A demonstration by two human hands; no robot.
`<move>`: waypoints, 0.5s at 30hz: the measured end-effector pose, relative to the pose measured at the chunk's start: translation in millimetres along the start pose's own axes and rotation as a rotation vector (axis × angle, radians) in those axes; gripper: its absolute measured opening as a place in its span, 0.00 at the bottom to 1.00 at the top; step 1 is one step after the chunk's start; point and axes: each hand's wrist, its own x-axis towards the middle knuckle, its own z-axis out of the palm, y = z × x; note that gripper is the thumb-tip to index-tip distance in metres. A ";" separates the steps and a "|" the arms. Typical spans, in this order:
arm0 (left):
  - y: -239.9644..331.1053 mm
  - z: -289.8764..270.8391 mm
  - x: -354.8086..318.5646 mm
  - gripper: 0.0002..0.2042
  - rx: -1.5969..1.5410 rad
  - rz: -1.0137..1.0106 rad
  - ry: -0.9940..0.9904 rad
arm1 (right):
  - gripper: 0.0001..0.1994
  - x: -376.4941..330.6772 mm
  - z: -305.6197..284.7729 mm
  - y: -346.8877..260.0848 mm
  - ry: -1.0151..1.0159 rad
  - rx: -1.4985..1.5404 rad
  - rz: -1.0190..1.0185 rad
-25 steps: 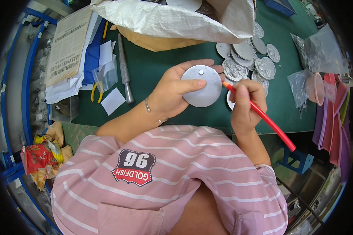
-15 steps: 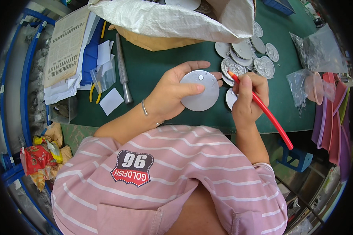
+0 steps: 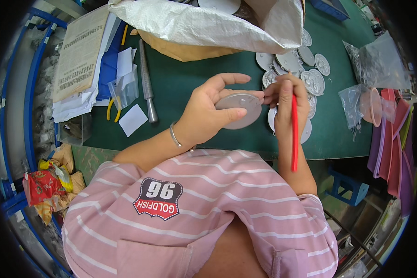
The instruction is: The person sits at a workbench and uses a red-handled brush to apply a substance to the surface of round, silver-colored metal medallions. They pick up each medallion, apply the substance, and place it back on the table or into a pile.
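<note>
A flat, round grey metal disc point(image 3: 246, 121) is gripped at its edge by my left hand point(image 3: 199, 109), thumb on its upper face and index finger stretched out above it. The disc is tilted, with a small round mark near its far edge. My right hand point(image 3: 293, 99) is closed around a red pencil point(image 3: 294, 139) whose long end hangs down along my wrist. Its fingertips meet the disc's right edge and my left fingers. Behind and beside the right hand lies a loose pile of silver medallions point(image 3: 322, 65), some with relief faces and small loops.
A white woven sack point(image 3: 204, 30) with more discs stands at the back of the green table point(image 3: 180, 74). At left are a tapered metal rod point(image 3: 147, 83), a white card point(image 3: 133, 120), yellow-handled pliers point(image 3: 118, 111) and papers point(image 3: 78, 55). Plastic bags point(image 3: 380, 60) lie at right.
The disc has tilted in my left hand. My right hand has moved in to its edge, and the pencil has swung from slanting to nearly upright in the picture.
</note>
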 end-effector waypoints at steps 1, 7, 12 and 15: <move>1.2 1.1 -0.6 0.28 0.071 0.049 0.001 | 0.15 1.6 -2.9 -1.7 -0.038 -0.030 0.117; 2.0 -12.9 6.5 0.26 1.107 0.606 -0.195 | 0.09 -3.3 -1.2 2.6 -0.252 0.615 0.524; -17.5 -14.9 14.7 0.25 0.600 0.403 0.281 | 0.10 -4.9 -4.6 9.8 -0.072 0.695 0.376; -1.4 -28.8 13.3 0.19 0.106 -0.194 0.161 | 0.10 -9.6 -10.7 9.2 -0.016 0.472 0.105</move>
